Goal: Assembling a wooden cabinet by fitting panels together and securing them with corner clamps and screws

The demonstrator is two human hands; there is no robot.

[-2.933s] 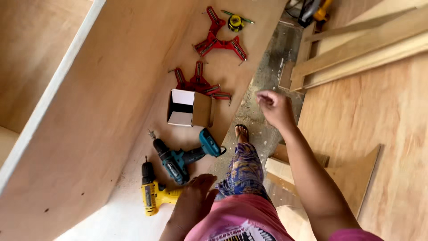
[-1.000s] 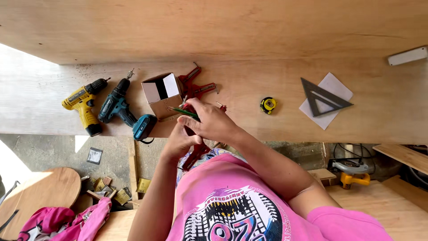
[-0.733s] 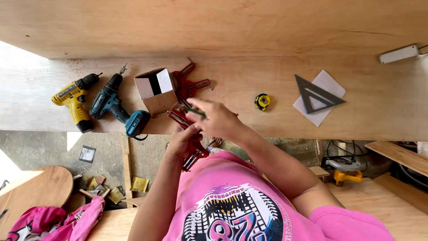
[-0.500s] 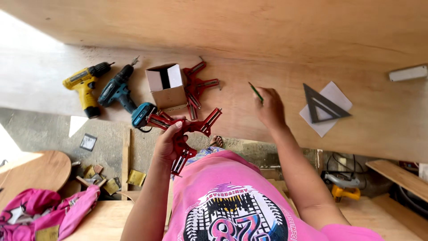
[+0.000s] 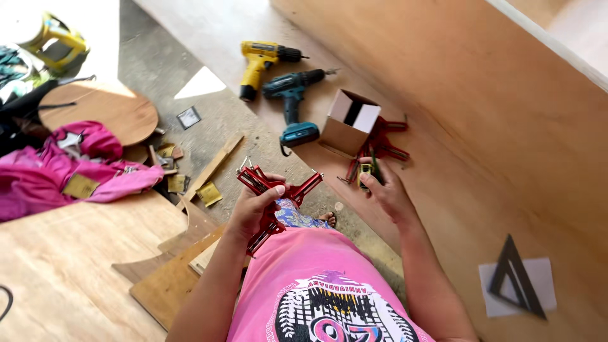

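Item 1. Left hand (image 5: 256, 209): closed around a red corner clamp (image 5: 273, 193), fingers wrapped over its middle, held in front of the pink shirt (image 5: 316, 291). The clamp's two arms spread upward in a V; its handle points down toward the body.

Item 2. Right hand (image 5: 387, 193): fingers pinched shut on a small yellow-and-green object (image 5: 366, 174), too small to identify. It is held just above the plywood sheet (image 5: 456, 209), close to the floor-lying clamps.

Item 3. Sandalled foot (image 5: 326, 218), on the concrete floor (image 5: 253, 139) between the two hands.

Item 4. Dark triangular square (image 5: 516, 275), lying on a white sheet of paper (image 5: 538, 278), on the plywood to the right, well apart from the hands.

Item 5. Red clamps, spare (image 5: 386, 145): lying on the plywood, touching the far side of the box.

Item 6. Small cardboard box (image 5: 348, 123): open at the top, flaps up, white inner faces visible. Contents cannot be made out.

Item 7. Teal drill (image 5: 294, 101), just beside the box; yellow drill (image 5: 263, 60) beyond it, side by side.

Item 8. Wood offcuts (image 5: 183, 183), scattered on the floor, left.

Item 9. Pink cloth (image 5: 76, 168), heaped beside a round wooden board (image 5: 104, 111), far left.
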